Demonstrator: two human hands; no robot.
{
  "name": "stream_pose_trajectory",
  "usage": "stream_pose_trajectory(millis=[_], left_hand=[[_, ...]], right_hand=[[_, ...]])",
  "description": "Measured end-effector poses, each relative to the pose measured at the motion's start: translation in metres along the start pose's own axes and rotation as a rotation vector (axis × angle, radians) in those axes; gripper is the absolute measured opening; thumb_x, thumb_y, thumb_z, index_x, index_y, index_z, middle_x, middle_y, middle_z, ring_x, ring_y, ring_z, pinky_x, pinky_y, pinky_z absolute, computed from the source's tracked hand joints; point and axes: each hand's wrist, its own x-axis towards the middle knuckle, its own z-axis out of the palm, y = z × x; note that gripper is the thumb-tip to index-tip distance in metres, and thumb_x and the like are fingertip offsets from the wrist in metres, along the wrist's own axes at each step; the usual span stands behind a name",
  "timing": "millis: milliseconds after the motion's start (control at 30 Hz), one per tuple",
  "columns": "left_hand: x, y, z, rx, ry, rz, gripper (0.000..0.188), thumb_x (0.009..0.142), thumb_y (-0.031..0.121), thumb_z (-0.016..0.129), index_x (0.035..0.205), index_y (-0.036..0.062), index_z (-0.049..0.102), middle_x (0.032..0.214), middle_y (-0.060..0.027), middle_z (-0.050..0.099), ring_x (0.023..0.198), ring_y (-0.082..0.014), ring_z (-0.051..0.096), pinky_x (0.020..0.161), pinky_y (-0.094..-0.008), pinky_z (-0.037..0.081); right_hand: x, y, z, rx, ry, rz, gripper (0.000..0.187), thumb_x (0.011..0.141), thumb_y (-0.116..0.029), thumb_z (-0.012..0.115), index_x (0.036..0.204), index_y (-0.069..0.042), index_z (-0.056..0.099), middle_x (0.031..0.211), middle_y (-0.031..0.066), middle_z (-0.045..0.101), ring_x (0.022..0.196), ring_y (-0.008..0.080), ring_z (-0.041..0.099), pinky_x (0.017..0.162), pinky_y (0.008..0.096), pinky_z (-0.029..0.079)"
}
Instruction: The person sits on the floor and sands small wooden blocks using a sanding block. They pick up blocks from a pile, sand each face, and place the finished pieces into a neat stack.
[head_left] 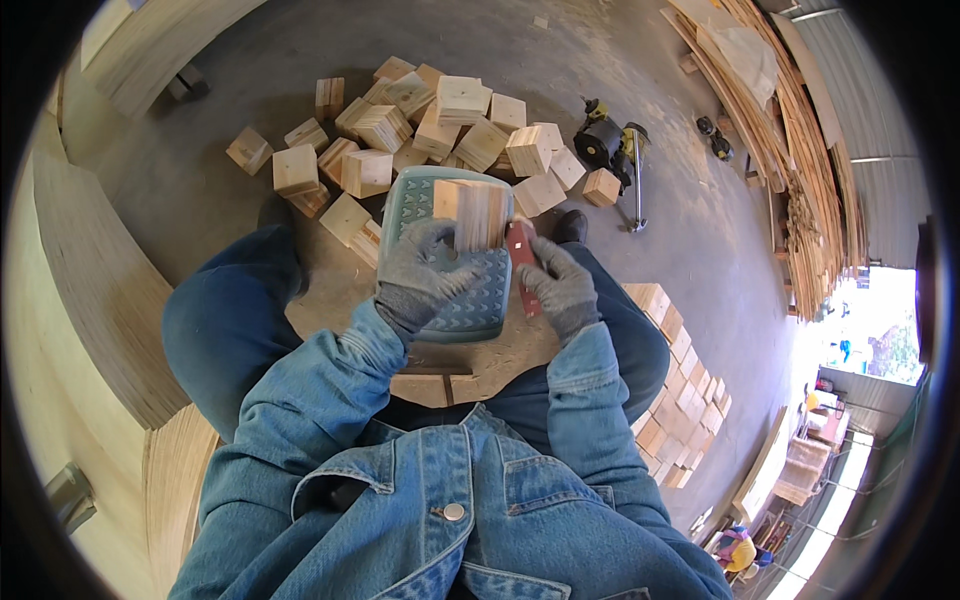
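My left hand (420,268), in a grey glove, grips a pale wooden block (477,212) and holds it upright over a teal plastic stool (470,300) that stands between my knees. My right hand (558,285), also gloved, holds a reddish-brown piece of sandpaper (521,252) flat against the block's right side. Both denim sleeves come up from the lower edge.
A heap of several wooden blocks (440,125) lies on the concrete floor ahead. A power tool (610,145) lies to the heap's right. Neat rows of blocks (680,400) are stacked at my right. Plywood sheets (90,300) lean at left, stacked boards (800,150) at far right.
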Motion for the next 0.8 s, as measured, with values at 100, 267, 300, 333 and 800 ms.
stream_pose_trajectory(millis=[100, 267, 300, 333, 800], left_hand=[[-0.006, 0.001, 0.005, -0.006, 0.0, 0.096, 0.055, 0.074, 0.031, 0.092, 0.116, 0.0046, 0.067, 0.117, -0.0154, 0.066, 0.107, -0.0325, 0.066, 0.098, -0.0409, 0.055], [-0.012, -0.002, 0.006, 0.0, 0.003, -0.005, 0.059, 0.073, 0.03, 0.093, 0.118, 0.0039, 0.066, 0.116, -0.0162, 0.066, 0.109, -0.0309, 0.067, 0.098, -0.0412, 0.055], [-0.014, -0.006, 0.006, -0.043, 0.007, -0.049, 0.06, 0.073, 0.029, 0.093, 0.119, 0.0038, 0.065, 0.117, -0.0165, 0.066, 0.109, -0.0305, 0.067, 0.099, -0.0414, 0.055], [-0.014, -0.011, 0.005, -0.041, -0.035, -0.086, 0.063, 0.072, 0.029, 0.093, 0.122, 0.0038, 0.064, 0.118, -0.017, 0.066, 0.111, -0.0307, 0.066, 0.1, -0.0416, 0.054], [0.014, -0.038, 0.014, 0.394, -0.143, 0.016, 0.123, 0.057, 0.033, 0.098, 0.156, 0.0016, 0.032, 0.145, -0.0238, 0.05, 0.14, -0.0392, 0.047, 0.121, -0.0445, 0.039]], right_hand=[[-0.014, 0.007, 0.005, 0.014, 0.031, 0.05, 0.059, 0.089, -0.02, 0.086, 0.14, -0.003, 0.064, 0.142, 0.0144, 0.064, 0.124, 0.0227, 0.064, 0.108, 0.0338, 0.051], [-0.021, -0.008, 0.006, 0.124, 0.041, 0.076, 0.058, 0.088, -0.017, 0.086, 0.139, -0.003, 0.065, 0.137, 0.0115, 0.067, 0.119, 0.0189, 0.064, 0.105, 0.0318, 0.053], [-0.021, -0.008, 0.006, 0.107, 0.044, 0.076, 0.057, 0.088, -0.016, 0.086, 0.139, -0.003, 0.065, 0.136, 0.0111, 0.068, 0.119, 0.0185, 0.064, 0.104, 0.0315, 0.053], [-0.02, -0.007, 0.006, 0.089, 0.047, 0.076, 0.057, 0.088, -0.016, 0.086, 0.14, -0.003, 0.065, 0.135, 0.0107, 0.068, 0.118, 0.0182, 0.064, 0.103, 0.0312, 0.054], [-0.044, -0.04, 0.028, -0.243, 0.232, -0.35, 0.063, 0.081, -0.014, 0.088, 0.14, -0.008, 0.066, 0.151, 0.0194, 0.054, 0.136, 0.0343, 0.057, 0.111, 0.0393, 0.05]])
